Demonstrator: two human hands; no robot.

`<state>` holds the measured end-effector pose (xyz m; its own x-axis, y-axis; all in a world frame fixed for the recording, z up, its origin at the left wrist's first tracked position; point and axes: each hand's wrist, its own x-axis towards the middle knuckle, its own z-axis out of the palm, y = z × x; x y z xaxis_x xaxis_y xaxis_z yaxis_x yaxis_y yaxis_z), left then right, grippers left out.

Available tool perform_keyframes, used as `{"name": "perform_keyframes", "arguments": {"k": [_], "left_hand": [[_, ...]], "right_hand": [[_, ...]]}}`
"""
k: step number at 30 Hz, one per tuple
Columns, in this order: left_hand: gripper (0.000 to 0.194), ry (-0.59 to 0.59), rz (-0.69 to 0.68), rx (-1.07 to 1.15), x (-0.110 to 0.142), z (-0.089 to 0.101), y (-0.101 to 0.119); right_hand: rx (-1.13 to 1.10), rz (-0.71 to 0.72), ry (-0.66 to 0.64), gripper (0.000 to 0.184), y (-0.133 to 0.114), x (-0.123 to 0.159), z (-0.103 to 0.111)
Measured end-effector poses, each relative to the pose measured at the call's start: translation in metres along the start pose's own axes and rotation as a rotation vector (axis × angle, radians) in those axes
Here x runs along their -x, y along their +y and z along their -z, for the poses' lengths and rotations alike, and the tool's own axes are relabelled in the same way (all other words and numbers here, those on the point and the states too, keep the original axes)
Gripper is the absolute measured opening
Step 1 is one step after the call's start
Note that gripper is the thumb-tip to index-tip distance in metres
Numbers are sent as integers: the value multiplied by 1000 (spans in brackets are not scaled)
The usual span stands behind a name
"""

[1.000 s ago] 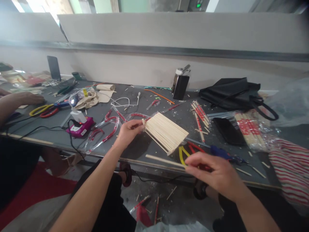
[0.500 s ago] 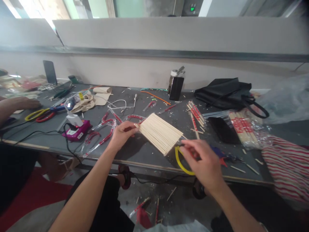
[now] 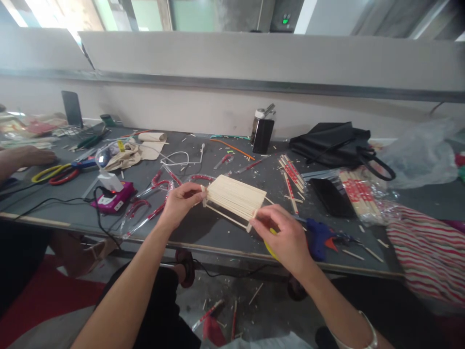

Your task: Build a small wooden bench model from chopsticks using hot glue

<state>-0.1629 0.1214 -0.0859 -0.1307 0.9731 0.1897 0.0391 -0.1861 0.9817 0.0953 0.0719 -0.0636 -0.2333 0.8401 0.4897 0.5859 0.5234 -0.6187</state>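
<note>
Here, a small flat thing made of pale sticks (image 3: 236,196) was held up between two hands, just above the gray table (image 3: 214,240). Its near end on one side was pinched by the left hand (image 3: 185,201), with the thumb and first finger close together. Its other end was held at the near corner by the right hand (image 3: 281,232), and the thumb and fingertips were set narrow there. The row of sticks was stretched between the fingers, and it was tilted a bit. A thin bar could be seen under its near edge.

Just beside the right hand, a yellow handle (image 3: 271,246) was partly hidden by the fingers. A blue tool (image 3: 317,237) was seen on the table past that hand. Farther over, a black phone (image 3: 332,198) was laid flat near some sticks in clear wrap (image 3: 359,194). Loose sticks with red paper (image 3: 294,174) were spread behind the right hand. On the left side, bendy red things in clear wrap (image 3: 156,211) and a purple power box (image 3: 118,201) were seen near the left hand.
</note>
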Motion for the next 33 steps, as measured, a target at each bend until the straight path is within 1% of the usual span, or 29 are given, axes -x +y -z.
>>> {"name": "perform_keyframes", "arguments": {"k": [4, 8, 10, 12, 13, 15, 16, 18, 21, 22, 23, 25, 27, 28, 29, 30, 31, 32, 33], "left_hand": [[16, -9, 15, -5, 9, 2, 1], [22, -30, 16, -31, 17, 2, 0], [24, -45, 24, -26, 18, 1, -1], [25, -43, 42, 9, 19, 0, -2], [24, -44, 53, 29, 20, -1, -2], [23, -53, 67, 64, 21, -4, -2], [22, -59, 70, 77, 22, -6, -2], [22, -73, 72, 91, 23, -10, -2], [22, -93, 74, 90, 24, -14, -1], [23, -103, 73, 90, 24, -16, -1], [23, -113, 73, 94, 24, -17, -1], [27, -149, 76, 99, 23, -18, -1], [31, -180, 66, 57, 22, -17, 1], [32, -175, 49, 0, 21, -16, 3], [31, -141, 30, -81, 22, -15, 6], [27, -89, 20, -172, 22, -13, 8], [21, -47, 38, -253, 23, -12, 12], [15, -35, 95, -309, 25, -10, 15], [11, -75, 189, -326, 27, -10, 18]], "right_hand": [[-30, -54, -48, 5, 7, 6, -1], [-30, -46, -57, 4, 13, 15, -1], [-14, -37, -113, 7, 12, 16, 7], [4, -40, -183, 14, 7, 12, 21], [6, -51, -193, 16, 3, 8, 28], [-2, -90, -168, 15, -8, -6, 40], [-3, -79, -158, 16, -14, -15, 43], [5, -15, -207, 16, -25, -36, 39], [-51, 125, -430, 24, -34, -70, 15], [-53, 163, -514, 30, -36, -80, 5], [-45, 196, -569, 35, -36, -89, -6], [-24, 277, -674, 32, -37, -103, -23], [-23, 334, -737, 23, -38, -114, -32], [-24, 346, -761, 22, -38, -119, -33], [-20, 346, -776, 23, -38, -123, -30], [-3, 338, -775, 27, -36, -128, -26], [27, 319, -756, 33, -33, -131, -19], [69, 281, -717, 38, -27, -135, -11], [123, 226, -655, 41, -19, -137, -3]]}}
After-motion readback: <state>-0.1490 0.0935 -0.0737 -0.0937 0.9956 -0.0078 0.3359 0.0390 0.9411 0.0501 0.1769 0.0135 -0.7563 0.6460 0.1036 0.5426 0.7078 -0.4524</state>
